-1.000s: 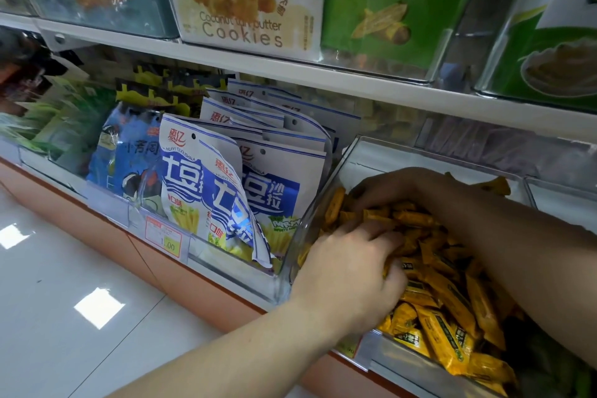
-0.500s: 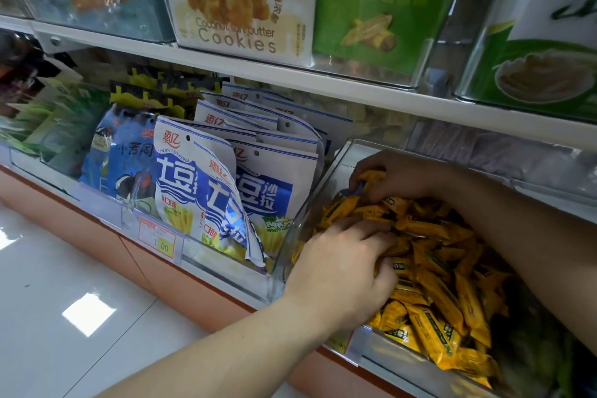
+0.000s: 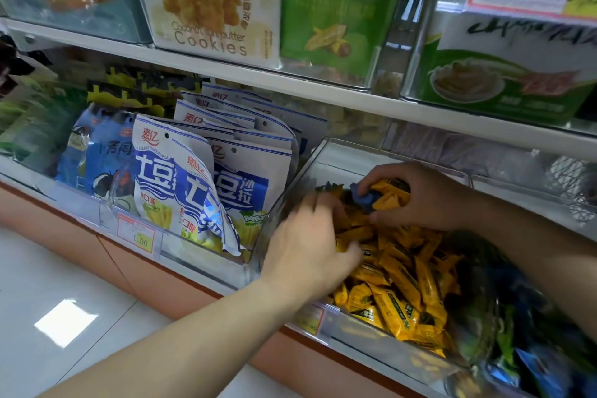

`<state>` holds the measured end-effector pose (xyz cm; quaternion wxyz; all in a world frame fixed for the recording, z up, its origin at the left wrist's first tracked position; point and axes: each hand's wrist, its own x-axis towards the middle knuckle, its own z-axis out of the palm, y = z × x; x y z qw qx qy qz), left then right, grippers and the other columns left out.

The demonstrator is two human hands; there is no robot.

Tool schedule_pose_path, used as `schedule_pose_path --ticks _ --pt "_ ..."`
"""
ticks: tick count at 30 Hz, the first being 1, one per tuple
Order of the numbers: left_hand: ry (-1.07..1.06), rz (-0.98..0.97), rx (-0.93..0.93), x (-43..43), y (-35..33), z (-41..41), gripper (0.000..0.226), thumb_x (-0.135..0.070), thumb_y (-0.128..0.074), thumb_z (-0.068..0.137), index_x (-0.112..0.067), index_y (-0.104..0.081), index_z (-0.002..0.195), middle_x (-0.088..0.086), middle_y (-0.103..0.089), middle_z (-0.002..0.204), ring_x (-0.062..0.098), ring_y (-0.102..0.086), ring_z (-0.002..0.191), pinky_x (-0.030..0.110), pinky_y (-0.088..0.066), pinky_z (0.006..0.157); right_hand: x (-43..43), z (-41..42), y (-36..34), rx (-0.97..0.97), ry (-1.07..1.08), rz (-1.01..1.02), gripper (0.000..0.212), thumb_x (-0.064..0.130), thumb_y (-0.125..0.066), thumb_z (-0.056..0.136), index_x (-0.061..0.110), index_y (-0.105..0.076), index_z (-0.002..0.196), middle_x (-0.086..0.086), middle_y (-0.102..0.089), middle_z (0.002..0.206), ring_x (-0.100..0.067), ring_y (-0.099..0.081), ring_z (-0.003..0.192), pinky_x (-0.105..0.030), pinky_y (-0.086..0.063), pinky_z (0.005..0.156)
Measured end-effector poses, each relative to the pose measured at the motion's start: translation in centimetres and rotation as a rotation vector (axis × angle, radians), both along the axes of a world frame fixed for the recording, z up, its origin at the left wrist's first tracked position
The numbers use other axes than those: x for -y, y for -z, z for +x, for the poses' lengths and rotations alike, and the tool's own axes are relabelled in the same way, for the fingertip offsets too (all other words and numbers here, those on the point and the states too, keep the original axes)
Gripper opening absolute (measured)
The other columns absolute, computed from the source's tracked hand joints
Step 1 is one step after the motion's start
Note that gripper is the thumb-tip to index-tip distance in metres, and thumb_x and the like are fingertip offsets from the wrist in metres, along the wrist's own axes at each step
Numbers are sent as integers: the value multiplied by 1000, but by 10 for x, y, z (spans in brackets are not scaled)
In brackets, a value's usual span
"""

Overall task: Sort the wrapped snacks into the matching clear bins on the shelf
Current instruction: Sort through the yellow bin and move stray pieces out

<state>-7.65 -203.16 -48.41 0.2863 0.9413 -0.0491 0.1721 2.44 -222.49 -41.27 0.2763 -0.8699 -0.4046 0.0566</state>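
A clear bin (image 3: 384, 152) on the lower shelf holds a pile of yellow wrapped snacks (image 3: 403, 281). My left hand (image 3: 307, 249) reaches in over the bin's front left corner, its fingers curled into the yellow snacks; its upper edge is blurred. My right hand (image 3: 426, 200) is at the back of the bin, just above the pile. It grips a small bunch of yellow snacks, and its fingertips pinch a blue wrapped snack (image 3: 365, 196) against them.
Blue-and-white snack bags (image 3: 193, 184) stand in the bin to the left, behind a price tag (image 3: 139, 233). A bin of blue and green wrapped snacks (image 3: 533, 365) sits at lower right. Boxes such as the cookies box (image 3: 210, 10) fill the upper shelf. Below lies white tiled floor (image 3: 64, 300).
My right hand has lifted slightly off the back of the pile with a bunch of snacks, and a blue one now shows at its fingertips. My left hand stays dug into the pile.
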Motion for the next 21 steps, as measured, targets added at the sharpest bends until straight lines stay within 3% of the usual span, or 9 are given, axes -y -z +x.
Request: schedule_pose_path --ticks 3,6,9,12,14,17,21 --pt "-49 -30 7 2 -4 4 57 -59 -61 68 -34 -41 115 -12 -39 108 16 -47 107 31 -45 81 7 -14 2 -32 38 -22 42 51 -83 69 52 -62 106 27 -59 113 3 -58 104 -17 -46 87" --pt "55 -167 -42 2 -12 8 76 -57 -63 69 -41 -31 136 -7 -44 130 18 -48 121 36 -48 94 14 -29 1 -95 18 -26 55 65 -76 65 51 -59 116 24 -55 121 0 -56 112 -28 -47 94" --pt "248 -210 -67 4 -18 11 74 -53 -66 79 -52 -28 142 -9 -48 140 14 -51 125 40 -49 100 23 -38 0 -181 7 43 55 51 -75 76 44 -55 127 24 -56 128 1 -54 121 -31 -47 102" --pt "252 -160 -64 7 -17 14 58 -47 -65 83 -41 -45 138 -7 -59 132 15 -57 119 41 -51 97 31 -40 2 -215 69 53 49 19 -71 88 44 -53 126 21 -56 130 -9 -57 120 -43 -48 101" --pt "224 -108 -50 5 -13 15 46 -38 -69 85 -35 -56 129 -7 -63 124 16 -60 113 40 -53 94 34 -39 3 -185 112 76 50 6 -67 89 39 -54 124 18 -60 127 -8 -59 118 -40 -50 96" --pt "204 -100 -10 1 -11 14 36 -30 -72 85 -33 -63 120 -9 -65 115 12 -60 106 33 -53 90 35 -37 3 -69 176 76 39 9 -68 90 35 -63 118 19 -68 115 7 -61 109 -23 -49 85" --pt "128 -181 1 -1 -17 15 30 -36 -66 90 -35 -64 121 -9 -70 107 7 -64 94 25 -54 79 37 -37 7 59 282 139 28 17 -71 88 39 -69 105 21 -71 101 8 -63 98 -25 -51 86"
